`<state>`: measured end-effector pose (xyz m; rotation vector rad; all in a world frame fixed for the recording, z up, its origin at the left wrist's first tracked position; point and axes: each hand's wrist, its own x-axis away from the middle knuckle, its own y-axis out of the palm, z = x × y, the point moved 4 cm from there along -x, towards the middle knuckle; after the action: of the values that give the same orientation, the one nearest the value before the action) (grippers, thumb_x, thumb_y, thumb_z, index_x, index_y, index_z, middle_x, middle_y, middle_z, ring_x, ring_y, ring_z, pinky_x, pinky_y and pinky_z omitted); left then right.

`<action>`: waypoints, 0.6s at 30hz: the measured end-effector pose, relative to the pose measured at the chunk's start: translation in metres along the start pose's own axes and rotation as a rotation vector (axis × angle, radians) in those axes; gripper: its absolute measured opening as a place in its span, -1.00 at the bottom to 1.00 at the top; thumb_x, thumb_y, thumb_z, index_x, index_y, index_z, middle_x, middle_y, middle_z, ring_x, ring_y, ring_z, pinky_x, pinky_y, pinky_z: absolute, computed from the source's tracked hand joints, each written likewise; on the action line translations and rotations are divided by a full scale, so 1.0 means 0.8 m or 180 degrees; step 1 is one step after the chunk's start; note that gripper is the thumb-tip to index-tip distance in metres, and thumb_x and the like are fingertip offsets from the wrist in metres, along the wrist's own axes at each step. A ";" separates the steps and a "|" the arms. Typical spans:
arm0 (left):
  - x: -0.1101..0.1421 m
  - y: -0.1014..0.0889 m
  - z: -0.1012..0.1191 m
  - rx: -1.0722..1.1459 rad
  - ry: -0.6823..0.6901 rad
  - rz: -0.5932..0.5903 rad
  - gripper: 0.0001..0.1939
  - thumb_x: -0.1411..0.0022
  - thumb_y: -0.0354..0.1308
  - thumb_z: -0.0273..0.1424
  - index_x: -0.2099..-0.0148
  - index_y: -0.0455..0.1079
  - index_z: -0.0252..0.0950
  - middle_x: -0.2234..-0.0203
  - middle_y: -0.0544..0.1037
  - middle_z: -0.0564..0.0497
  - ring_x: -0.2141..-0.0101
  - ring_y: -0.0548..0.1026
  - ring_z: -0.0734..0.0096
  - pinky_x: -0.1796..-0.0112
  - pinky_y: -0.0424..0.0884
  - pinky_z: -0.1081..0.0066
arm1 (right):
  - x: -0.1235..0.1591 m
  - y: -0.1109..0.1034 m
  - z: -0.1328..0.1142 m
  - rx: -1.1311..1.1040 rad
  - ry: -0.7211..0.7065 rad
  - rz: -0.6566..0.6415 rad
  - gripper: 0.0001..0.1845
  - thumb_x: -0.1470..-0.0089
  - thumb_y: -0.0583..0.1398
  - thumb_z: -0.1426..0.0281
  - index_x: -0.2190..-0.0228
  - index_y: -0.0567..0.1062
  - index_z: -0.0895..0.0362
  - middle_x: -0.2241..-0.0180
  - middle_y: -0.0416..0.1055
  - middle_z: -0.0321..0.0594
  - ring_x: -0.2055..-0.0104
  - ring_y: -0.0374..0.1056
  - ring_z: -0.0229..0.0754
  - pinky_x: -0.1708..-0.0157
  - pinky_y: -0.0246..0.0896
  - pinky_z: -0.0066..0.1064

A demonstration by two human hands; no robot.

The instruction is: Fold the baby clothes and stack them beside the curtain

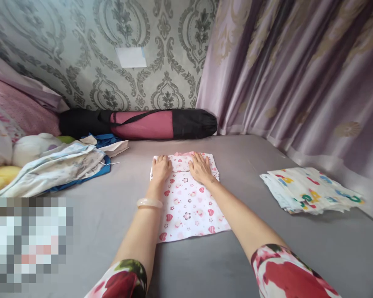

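Note:
A white cloth [186, 203] printed with red hearts and small flowers lies flat in front of me on the grey sheet [118, 231]. Its far edge is folded over into a narrow band, with a bit of pink showing behind. On the left end of that band rests my left hand [161, 167], palm down with fingers stretched out. My right hand [200, 167] lies flat on the band's right part, fingers extended. Neither hand grips the fabric. A pale bangle [149, 203] circles my left wrist.
Folded cloths with colourful prints [313, 188] lie at the right. Rumpled clothes [77, 159] and a plush toy [34, 147] are heaped at the left. A black and pink rolled bag [143, 124] lies along the wall, beside a purple curtain [267, 70]. A blurred patch covers the lower left.

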<state>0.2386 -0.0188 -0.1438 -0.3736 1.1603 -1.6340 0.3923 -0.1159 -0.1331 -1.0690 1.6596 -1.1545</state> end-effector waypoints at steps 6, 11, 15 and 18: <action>0.003 -0.003 0.000 0.0778 -0.0086 0.0280 -0.83 -0.26 0.09 -0.36 0.14 0.43 -0.26 -0.01 0.50 -0.23 -0.15 0.33 0.08 -0.25 -0.03 0.07 | 0.108 -0.021 0.004 -0.0241 -0.0627 -0.0607 -0.33 -0.33 -0.14 0.14 -0.35 0.01 0.18 -0.41 -0.32 -0.06 -0.44 -0.40 -0.06 -0.36 -0.48 -0.08; -0.003 -0.017 -0.006 0.2802 -0.0562 0.0666 -0.78 -0.19 0.18 -0.22 0.29 0.50 -0.27 0.25 0.60 -0.12 0.09 0.53 0.24 -0.07 0.32 0.29 | 0.233 -0.061 0.010 -0.0399 -0.1136 -0.1035 -0.39 -0.35 -0.16 0.16 -0.35 0.02 0.05 -0.41 -0.27 -0.22 -0.44 -0.39 -0.16 -0.38 -0.54 -0.18; -0.005 -0.036 -0.017 0.4673 -0.1137 0.0743 -0.63 -0.22 0.10 -0.10 0.39 0.45 -0.30 0.34 0.62 -0.17 0.14 0.57 0.31 0.00 0.40 0.32 | 0.299 -0.085 0.016 -0.0541 -0.1179 -0.1305 -0.44 -0.37 -0.20 0.21 -0.35 -0.02 -0.09 -0.40 -0.26 -0.39 -0.43 -0.41 -0.24 -0.39 -0.53 -0.20; -0.002 -0.066 -0.031 0.5481 -0.0803 0.1143 -0.52 -0.28 -0.10 -0.01 0.30 0.45 -0.27 0.15 0.61 -0.20 -0.04 0.49 0.37 -0.04 0.37 0.36 | 0.319 -0.090 0.021 -0.0559 -0.1127 -0.1312 -0.45 -0.36 -0.18 0.23 -0.33 0.02 -0.11 -0.39 -0.22 -0.41 -0.43 -0.36 -0.22 -0.39 -0.47 -0.15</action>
<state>0.1914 -0.0062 -0.1114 0.6848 -0.5568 -1.6074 0.3462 -0.3763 -0.1078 -1.6796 1.3125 -1.0035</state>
